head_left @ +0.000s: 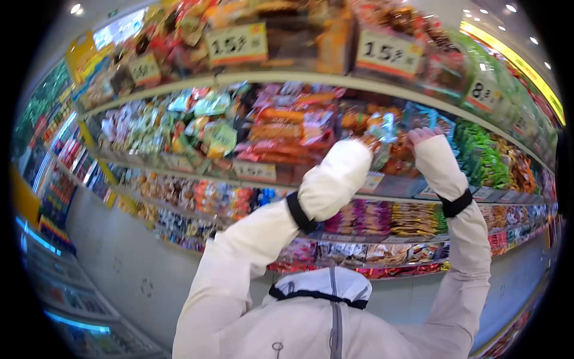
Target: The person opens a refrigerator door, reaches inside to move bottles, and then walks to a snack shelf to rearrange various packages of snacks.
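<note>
Both my arms, in white sleeves with black wrist straps, reach up to a shelf of wrapped snacks. The left sleeve covers my left hand almost wholly; its blurred end is in front of orange and brown packets (353, 122). Pinkish fingertips of my right hand (426, 134) show past the right cuff, close to blue packets (445, 122) and dark reddish packets (402, 157). Whether either hand holds a packet cannot be made out. Left of my left sleeve lie orange-red packets (284, 128).
Above hangs a shelf edge (287, 76) with price cards (390, 52). Green packets (481, 152) fill the right bins. Lower shelves hold purple (359, 216) and yellow packets (415, 218). A grey cabinet front (134, 263) stands below left.
</note>
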`<move>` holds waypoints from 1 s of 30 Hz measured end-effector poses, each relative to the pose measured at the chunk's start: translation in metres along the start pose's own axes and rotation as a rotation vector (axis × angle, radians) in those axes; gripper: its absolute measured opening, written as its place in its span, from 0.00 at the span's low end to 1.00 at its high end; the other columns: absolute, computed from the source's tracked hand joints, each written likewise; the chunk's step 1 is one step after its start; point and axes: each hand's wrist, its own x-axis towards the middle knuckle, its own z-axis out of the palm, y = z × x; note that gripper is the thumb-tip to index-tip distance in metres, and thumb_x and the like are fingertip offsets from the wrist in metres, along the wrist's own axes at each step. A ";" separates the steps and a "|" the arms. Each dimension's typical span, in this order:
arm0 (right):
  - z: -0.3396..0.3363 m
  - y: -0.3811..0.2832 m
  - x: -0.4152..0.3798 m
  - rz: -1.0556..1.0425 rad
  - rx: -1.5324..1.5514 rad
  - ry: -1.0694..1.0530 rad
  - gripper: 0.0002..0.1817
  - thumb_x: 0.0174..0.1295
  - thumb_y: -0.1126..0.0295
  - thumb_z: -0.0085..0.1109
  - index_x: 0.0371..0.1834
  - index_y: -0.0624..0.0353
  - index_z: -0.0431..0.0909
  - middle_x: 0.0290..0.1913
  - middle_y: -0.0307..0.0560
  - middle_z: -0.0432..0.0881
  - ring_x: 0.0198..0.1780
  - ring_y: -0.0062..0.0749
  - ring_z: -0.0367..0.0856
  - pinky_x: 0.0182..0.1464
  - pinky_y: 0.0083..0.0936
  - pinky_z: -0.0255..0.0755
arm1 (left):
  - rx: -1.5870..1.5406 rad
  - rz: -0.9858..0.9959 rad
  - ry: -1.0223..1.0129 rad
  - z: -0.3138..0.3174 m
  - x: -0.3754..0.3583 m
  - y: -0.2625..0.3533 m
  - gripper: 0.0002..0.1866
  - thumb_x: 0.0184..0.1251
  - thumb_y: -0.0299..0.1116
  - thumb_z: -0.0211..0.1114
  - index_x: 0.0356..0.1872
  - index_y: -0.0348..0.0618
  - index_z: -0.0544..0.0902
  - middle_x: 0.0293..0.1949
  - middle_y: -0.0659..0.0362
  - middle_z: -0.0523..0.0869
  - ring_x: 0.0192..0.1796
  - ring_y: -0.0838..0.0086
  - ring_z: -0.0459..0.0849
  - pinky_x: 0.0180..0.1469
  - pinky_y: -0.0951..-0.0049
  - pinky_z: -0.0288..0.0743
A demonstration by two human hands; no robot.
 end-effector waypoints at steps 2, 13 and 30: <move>0.002 0.021 0.007 0.091 0.137 0.124 0.03 0.52 0.75 0.46 0.30 0.56 0.67 0.29 0.44 0.73 0.37 0.41 0.74 0.38 0.36 0.66 | 0.265 -0.012 -0.272 0.063 -0.037 -0.027 0.27 0.57 0.26 0.51 0.62 0.37 0.65 0.57 0.40 0.71 0.62 0.51 0.68 0.64 0.57 0.60; 0.083 0.053 -0.014 -0.046 0.024 0.483 0.13 0.55 0.72 0.47 0.44 0.60 0.74 0.36 0.52 0.78 0.41 0.47 0.76 0.45 0.37 0.69 | 0.080 -0.108 -0.535 0.033 0.037 0.006 0.31 0.56 0.34 0.59 0.63 0.40 0.64 0.64 0.46 0.64 0.66 0.55 0.64 0.64 0.50 0.57; -0.002 0.054 -0.113 0.412 0.148 0.114 0.15 0.61 0.61 0.53 0.45 0.59 0.77 0.45 0.54 0.80 0.46 0.48 0.78 0.46 0.34 0.74 | -0.053 -0.074 -0.422 0.052 0.063 0.044 0.32 0.59 0.39 0.60 0.64 0.38 0.63 0.64 0.45 0.64 0.69 0.47 0.55 0.64 0.40 0.52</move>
